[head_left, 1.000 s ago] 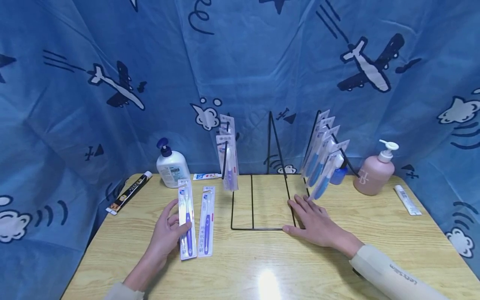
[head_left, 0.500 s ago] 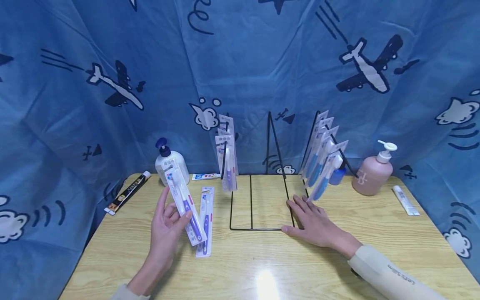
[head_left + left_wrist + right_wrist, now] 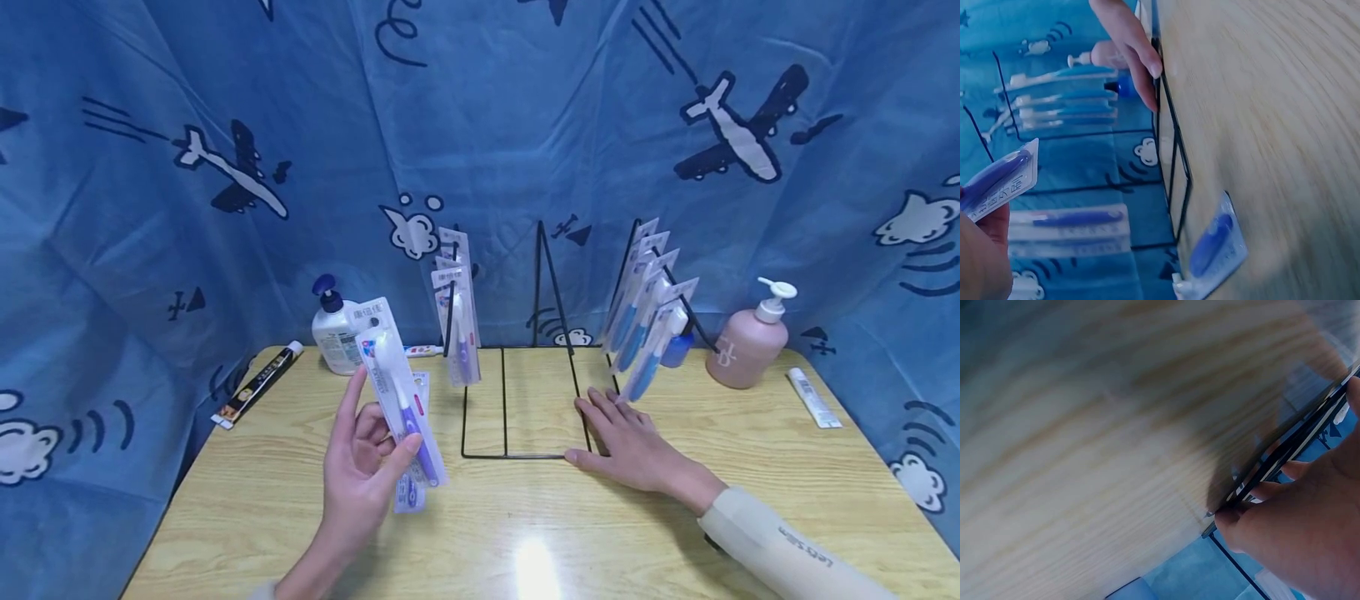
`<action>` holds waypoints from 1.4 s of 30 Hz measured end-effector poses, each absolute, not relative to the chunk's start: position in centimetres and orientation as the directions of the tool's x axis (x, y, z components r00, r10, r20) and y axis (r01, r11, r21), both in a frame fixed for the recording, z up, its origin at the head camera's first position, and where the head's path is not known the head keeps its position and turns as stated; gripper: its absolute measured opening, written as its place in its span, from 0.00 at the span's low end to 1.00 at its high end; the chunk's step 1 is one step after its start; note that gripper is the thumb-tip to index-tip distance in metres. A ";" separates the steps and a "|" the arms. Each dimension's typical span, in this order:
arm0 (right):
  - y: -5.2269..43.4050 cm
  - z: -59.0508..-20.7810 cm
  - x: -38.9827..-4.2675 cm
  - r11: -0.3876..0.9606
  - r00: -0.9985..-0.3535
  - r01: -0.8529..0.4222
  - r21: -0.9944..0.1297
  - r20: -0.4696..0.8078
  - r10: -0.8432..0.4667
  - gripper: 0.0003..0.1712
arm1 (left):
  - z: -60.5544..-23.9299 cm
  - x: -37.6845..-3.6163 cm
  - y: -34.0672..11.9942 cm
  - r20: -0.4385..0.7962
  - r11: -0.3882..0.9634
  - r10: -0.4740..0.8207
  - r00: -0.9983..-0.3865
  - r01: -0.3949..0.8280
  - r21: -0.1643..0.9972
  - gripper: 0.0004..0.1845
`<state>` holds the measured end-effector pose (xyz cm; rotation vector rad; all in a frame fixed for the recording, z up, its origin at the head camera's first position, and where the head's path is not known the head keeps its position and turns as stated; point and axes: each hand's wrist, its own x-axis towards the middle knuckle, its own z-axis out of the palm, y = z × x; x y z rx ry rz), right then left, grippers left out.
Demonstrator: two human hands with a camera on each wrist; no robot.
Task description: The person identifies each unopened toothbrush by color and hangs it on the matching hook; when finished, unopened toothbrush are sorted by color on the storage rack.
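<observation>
Between the left hand's (image 3: 365,467) pinching thumb and fingers stands a packaged toothbrush (image 3: 397,392), while only the right wrist view shows the flat right hand's (image 3: 633,446) fingertips (image 3: 1238,520) touching the wire rack's base (image 3: 1285,453).

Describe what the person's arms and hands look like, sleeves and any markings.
Both hands are bare: no gloves, rings or watch visible. The right hand comes from a cream long sleeve with small dark lettering along the forearm. Only a sliver of pale cuff shows at the left hand.

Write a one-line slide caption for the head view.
Left hand lifts a packaged toothbrush above the wooden table; right hand rests flat on the wire rack's base.
</observation>
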<state>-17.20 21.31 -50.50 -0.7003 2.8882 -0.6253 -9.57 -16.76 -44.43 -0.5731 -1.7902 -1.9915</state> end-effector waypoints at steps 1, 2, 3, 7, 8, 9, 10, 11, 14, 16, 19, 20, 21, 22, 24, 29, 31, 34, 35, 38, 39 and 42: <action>21.3 -50.5 -17.2 0.809 -0.888 -0.415 -0.416 -0.005 -0.459 0.53 | -44.4 -9.4 -16.6 0.572 -0.094 -0.008 -0.820 0.570 0.816 0.55; 21.3 -50.5 -17.2 0.809 -0.888 -0.415 -0.417 -0.006 -0.459 0.53 | -44.5 -9.3 -16.3 0.593 -0.090 0.007 -0.805 0.590 0.802 0.55; 21.3 -50.5 -17.2 0.809 -0.889 -0.415 -0.417 -0.006 -0.459 0.53 | -44.5 -9.1 -16.1 0.612 -0.086 0.020 -0.790 0.609 0.788 0.54; 21.3 -50.5 -17.3 0.810 -0.889 -0.414 -0.415 -0.006 -0.457 0.53 | -44.9 -8.6 -15.4 0.677 -0.080 0.052 -0.734 0.673 0.736 0.54; 21.3 -50.5 -17.3 0.812 -0.890 -0.413 -0.413 -0.006 -0.456 0.53 | -45.0 -8.5 -15.2 0.683 -0.082 0.058 -0.728 0.678 0.730 0.54; 21.3 -50.5 -17.3 0.813 -0.891 -0.412 -0.411 -0.006 -0.454 0.53 | -45.2 -8.5 -15.0 0.686 -0.083 0.065 -0.725 0.681 0.727 0.54; 21.3 -50.5 -17.3 0.814 -0.892 -0.411 -0.410 -0.006 -0.453 0.53 | -45.4 -8.4 -14.9 0.691 -0.089 0.073 -0.720 0.685 0.723 0.54; 21.3 -50.5 -17.3 0.816 -0.892 -0.410 -0.408 -0.006 -0.451 0.53 | -45.6 -8.4 -14.7 0.689 -0.093 0.081 -0.720 0.683 0.725 0.54; 21.3 -50.5 -17.3 0.815 -0.892 -0.410 -0.409 -0.007 -0.452 0.53 | -46.2 -8.2 -14.4 0.689 -0.102 0.110 -0.716 0.681 0.725 0.53; 21.3 -50.5 -17.3 0.814 -0.891 -0.412 -0.410 -0.008 -0.454 0.53 | -46.5 -8.2 -14.2 0.689 -0.099 0.125 -0.714 0.682 0.724 0.53; 21.2 -50.4 -17.2 0.813 -0.890 -0.413 -0.410 -0.009 -0.456 0.52 | -46.9 -8.3 -14.1 0.676 -0.080 0.135 -0.724 0.672 0.736 0.52; 21.2 -50.4 -17.2 0.813 -0.890 -0.412 -0.411 -0.009 -0.455 0.53 | -47.0 -8.4 -14.0 0.665 -0.071 0.135 -0.735 0.662 0.746 0.52; 21.2 -50.4 -17.2 0.814 -0.890 -0.411 -0.411 -0.009 -0.455 0.52 | -47.1 -8.6 -14.0 0.657 -0.065 0.134 -0.742 0.655 0.753 0.52; 21.2 -50.3 -17.2 0.814 -0.891 -0.411 -0.411 -0.010 -0.454 0.52 | -47.2 -8.7 -14.0 0.651 -0.060 0.133 -0.747 0.650 0.758 0.51; 21.2 -50.3 -17.2 0.813 -0.891 -0.410 -0.414 -0.010 -0.454 0.52 | -47.4 -9.0 -13.9 0.644 -0.050 0.131 -0.754 0.644 0.764 0.51; 21.3 -50.5 -17.2 0.813 -0.891 -0.411 -0.413 -0.007 -0.454 0.52 | -47.8 -9.6 -13.8 0.650 -0.034 0.120 -0.751 0.651 0.758 0.51; 21.3 -50.5 -17.3 0.814 -0.891 -0.411 -0.411 -0.006 -0.453 0.53 | -47.8 -9.8 -13.8 0.647 -0.030 0.117 -0.754 0.648 0.761 0.51; 21.3 -50.7 -17.3 0.815 -0.891 -0.412 -0.408 -0.006 -0.453 0.53 | -47.7 -10.0 -13.6 0.631 -0.014 0.113 -0.767 0.634 0.773 0.50; 21.4 -50.7 -17.3 0.815 -0.892 -0.411 -0.409 -0.006 -0.453 0.53 | -47.7 -10.2 -13.6 0.627 -0.009 0.110 -0.771 0.630 0.776 0.50; 21.4 -50.7 -17.4 0.815 -0.892 -0.411 -0.409 -0.004 -0.453 0.53 | -47.7 -10.6 -13.5 0.619 -0.004 0.099 -0.779 0.621 0.784 0.51; 21.4 -50.7 -17.4 0.815 -0.892 -0.412 -0.408 -0.004 -0.453 0.53 | -47.6 -10.9 -13.4 0.612 -0.004 0.097 -0.785 0.615 0.789 0.51; 21.5 -50.8 -17.4 0.814 -0.891 -0.416 -0.405 0.001 -0.454 0.53 | -47.6 -11.8 -13.1 0.608 -0.008 0.092 -0.789 0.610 0.792 0.51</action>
